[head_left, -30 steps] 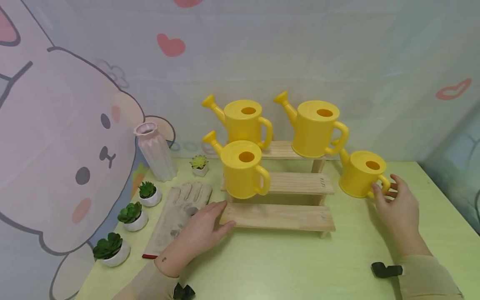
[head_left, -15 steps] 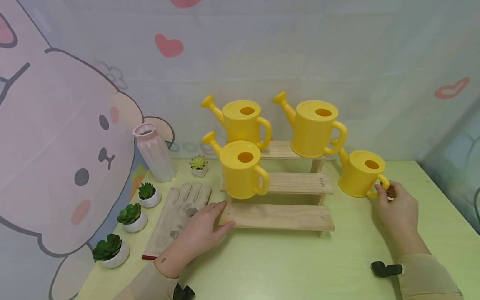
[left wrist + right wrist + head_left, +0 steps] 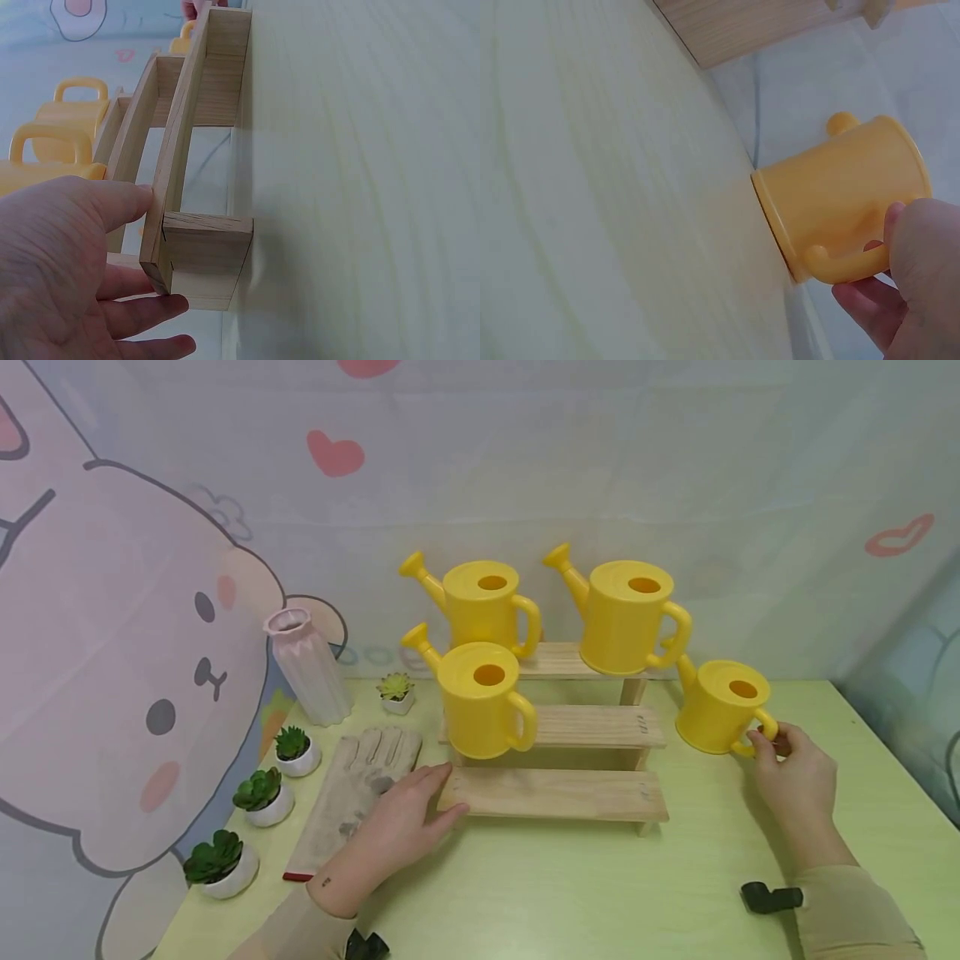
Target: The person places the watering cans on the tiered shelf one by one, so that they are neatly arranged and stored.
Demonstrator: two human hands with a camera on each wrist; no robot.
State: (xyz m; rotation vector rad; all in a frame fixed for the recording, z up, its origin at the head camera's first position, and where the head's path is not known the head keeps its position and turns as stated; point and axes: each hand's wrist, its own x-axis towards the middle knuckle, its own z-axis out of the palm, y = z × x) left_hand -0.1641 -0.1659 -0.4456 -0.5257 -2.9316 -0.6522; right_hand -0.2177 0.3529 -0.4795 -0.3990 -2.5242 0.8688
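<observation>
At the right of the head view my right hand (image 3: pixel 797 772) pinches the handle of a yellow watering can (image 3: pixel 718 706), which stands upright on the table. The right wrist view shows the same watering can (image 3: pixel 847 187) with thumb and fingers about its handle. My left hand (image 3: pixel 397 822) rests against the left end of the lowest step of a three-step wooden stand (image 3: pixel 558 792). In the left wrist view its thumb touches the plank (image 3: pixel 176 150), while the other fingers extend loosely past the plank's end. Three more watering cans stand on the stand: one on the middle step (image 3: pixel 480 706), two on the top.
Left of the stand lie a pair of pale work gloves (image 3: pixel 367 777), partly behind the left forearm. A pink-white vase (image 3: pixel 309 668) and several small potted succulents (image 3: pixel 258 797) line the table's left side. A printed cloth (image 3: pixel 600 460) hangs behind.
The right hand's fingers have closed onto the watering can's handle. The can stays in place on the table, and the left hand keeps its place on the stand. The head view shifts slightly.
</observation>
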